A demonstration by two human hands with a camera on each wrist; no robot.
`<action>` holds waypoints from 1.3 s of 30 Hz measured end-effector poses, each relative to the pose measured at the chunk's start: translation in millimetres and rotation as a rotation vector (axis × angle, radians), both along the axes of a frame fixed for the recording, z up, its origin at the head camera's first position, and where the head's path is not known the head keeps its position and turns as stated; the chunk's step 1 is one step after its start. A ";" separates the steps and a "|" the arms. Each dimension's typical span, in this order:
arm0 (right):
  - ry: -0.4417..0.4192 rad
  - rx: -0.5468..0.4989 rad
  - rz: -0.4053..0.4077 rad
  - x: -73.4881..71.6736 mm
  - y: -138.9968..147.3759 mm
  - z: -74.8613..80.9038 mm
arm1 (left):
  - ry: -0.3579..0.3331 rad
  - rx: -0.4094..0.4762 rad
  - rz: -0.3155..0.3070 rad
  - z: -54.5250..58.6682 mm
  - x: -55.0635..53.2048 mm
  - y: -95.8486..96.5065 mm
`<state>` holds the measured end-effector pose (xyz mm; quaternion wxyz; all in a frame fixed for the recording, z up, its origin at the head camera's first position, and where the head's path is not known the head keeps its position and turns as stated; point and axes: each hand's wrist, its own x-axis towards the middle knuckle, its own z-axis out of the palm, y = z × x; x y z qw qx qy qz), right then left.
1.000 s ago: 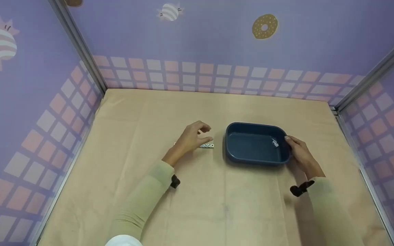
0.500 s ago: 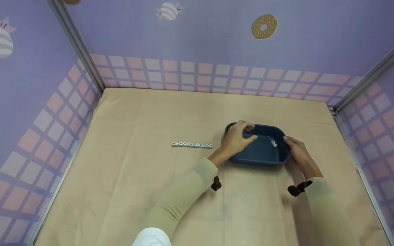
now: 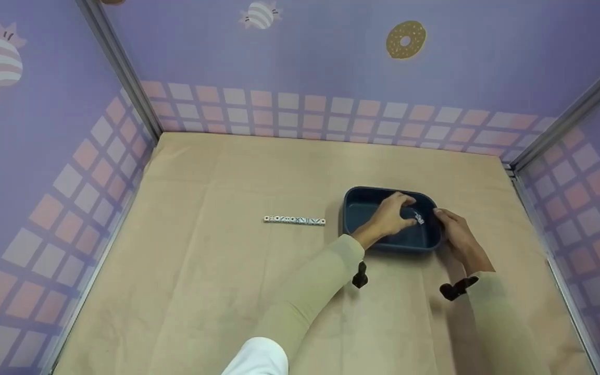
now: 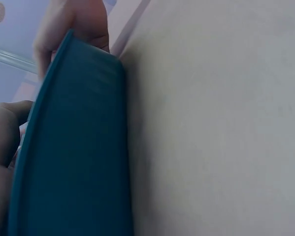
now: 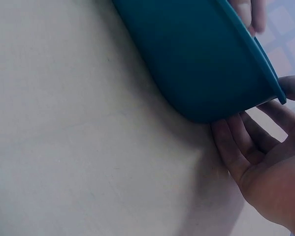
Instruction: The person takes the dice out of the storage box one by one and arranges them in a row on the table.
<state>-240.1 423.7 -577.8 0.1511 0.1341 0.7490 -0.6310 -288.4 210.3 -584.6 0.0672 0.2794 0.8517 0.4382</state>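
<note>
A dark blue rectangular basin (image 3: 361,212) stands on the covered table, right of the middle. My right hand (image 3: 459,237) grips its right end, thumb over the rim and fingers against the outer wall, as the right wrist view shows. Inside the basin, near that end, lie several small white cubes (image 3: 419,218) with dark marks. My left hand (image 3: 391,216) reaches over the near rim into the basin, thumb and fingers apart, just left of those cubes. Left of the basin, several white patterned cubes like dice form a straight row (image 3: 295,221) on the table.
A beige cloth (image 3: 216,291) with creases covers the table. Purple printed walls (image 3: 300,57) enclose it at the back and both sides, joined by grey metal corner posts (image 3: 123,67).
My left hand has left the row of cubes and moved right, over the left rim and into the basin. My right hand has stayed on the basin, which has not moved.
</note>
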 end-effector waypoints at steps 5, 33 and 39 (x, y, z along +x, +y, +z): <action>0.002 0.000 0.006 5.5 -5.1 14.8 | -0.007 -0.034 -0.068 -5.3 -3.6 10.8; 0.057 0.025 -0.036 -3.5 6.4 -18.4 | 0.070 -0.258 -0.152 -22.9 -9.7 19.7; 0.056 0.030 -0.033 -2.7 6.3 -17.7 | 0.120 -0.318 -0.157 -22.3 -9.5 21.6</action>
